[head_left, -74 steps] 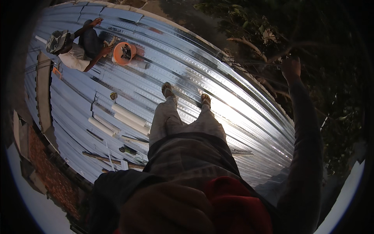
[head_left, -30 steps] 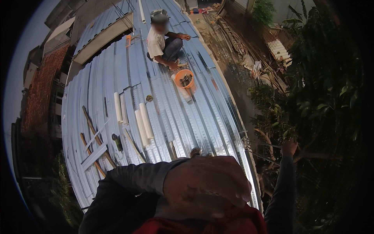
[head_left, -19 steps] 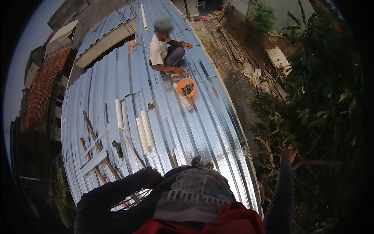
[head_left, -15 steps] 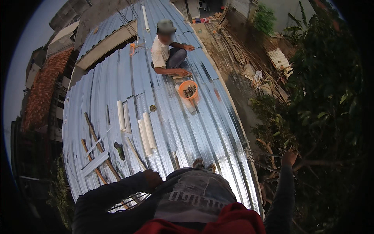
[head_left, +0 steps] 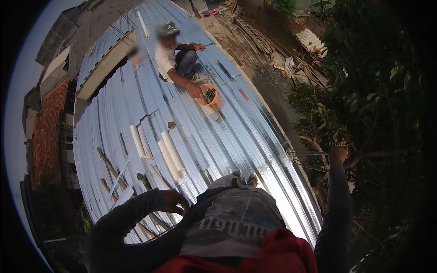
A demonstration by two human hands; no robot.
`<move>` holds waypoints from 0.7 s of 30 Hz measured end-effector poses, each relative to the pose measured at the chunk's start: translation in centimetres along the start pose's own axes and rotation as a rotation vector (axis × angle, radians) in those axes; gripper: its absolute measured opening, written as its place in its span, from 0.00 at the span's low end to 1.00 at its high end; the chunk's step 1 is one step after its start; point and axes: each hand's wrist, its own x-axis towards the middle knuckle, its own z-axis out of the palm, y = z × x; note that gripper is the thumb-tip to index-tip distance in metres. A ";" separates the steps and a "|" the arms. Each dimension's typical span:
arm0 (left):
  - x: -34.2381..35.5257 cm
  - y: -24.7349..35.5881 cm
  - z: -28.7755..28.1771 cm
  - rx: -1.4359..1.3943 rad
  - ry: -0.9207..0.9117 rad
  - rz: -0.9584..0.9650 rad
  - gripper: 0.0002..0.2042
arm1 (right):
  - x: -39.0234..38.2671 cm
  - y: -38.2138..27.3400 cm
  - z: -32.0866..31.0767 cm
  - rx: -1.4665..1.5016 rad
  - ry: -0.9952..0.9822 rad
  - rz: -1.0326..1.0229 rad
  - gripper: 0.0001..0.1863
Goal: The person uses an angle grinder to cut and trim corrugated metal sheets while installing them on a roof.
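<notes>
My left hand (head_left: 174, 201) hangs beside my hip with loosely bent fingers and nothing visible in it. Out to the right, my right hand (head_left: 338, 155) is raised at the edge of the leafy tree (head_left: 373, 98), its fingers closed. A branch and a thin rod run close to it; what it grips is too dark to make out. Ahead, a co-worker (head_left: 166, 59) in a cap squats on the blue corrugated metal roof (head_left: 150, 102), one hand reaching to the rim of an orange bucket (head_left: 215, 98) with dark pieces inside.
Pale tubes (head_left: 172, 152) lie on the roof ahead of me, with wooden poles (head_left: 109, 161) and a dark green tool (head_left: 144, 181) to their left. The roof's right edge (head_left: 277, 125) drops to ground strewn with timber (head_left: 255, 36). A long opening (head_left: 107, 63) breaks the roof at the far left.
The co-worker's hand has moved onto the bucket. My left hand has come away from my body, its fingers loosening. My right hand stays by the tree. The view has shifted.
</notes>
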 end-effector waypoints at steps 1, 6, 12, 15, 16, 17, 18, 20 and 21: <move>1.5 -0.1 0.0 0.083 0.112 0.097 0.18 | -0.5 1.5 0.0 0.040 0.037 0.028 0.14; 8.0 -0.1 -3.8 0.245 0.108 -0.004 0.22 | -3.6 -2.7 -8.5 0.162 0.273 0.144 0.21; 17.4 1.4 -11.0 0.521 -0.129 -0.023 0.23 | -12.4 -14.1 -7.0 0.958 0.178 0.242 0.28; 19.6 1.8 -14.3 0.633 -0.232 0.019 0.24 | -21.5 -23.3 -3.2 1.214 -0.068 0.457 0.25; 20.1 1.9 -15.2 0.664 -0.256 0.034 0.24 | -25.7 -25.6 -1.2 1.259 -0.200 0.554 0.26; 21.3 2.2 -16.0 0.693 -0.287 0.056 0.25 | -30.3 -27.8 0.9 1.288 -0.340 0.665 0.27; 22.0 2.3 -16.9 0.717 -0.316 0.074 0.25 | -34.1 -29.1 1.5 1.306 -0.476 0.760 0.28; 23.9 2.5 -18.6 0.765 -0.361 0.100 0.26 | -42.2 -30.5 3.7 1.357 -0.811 0.979 0.27; 25.1 2.8 -18.9 0.786 -0.397 0.120 0.26 | -47.2 -31.2 4.2 1.327 -0.834 1.135 0.28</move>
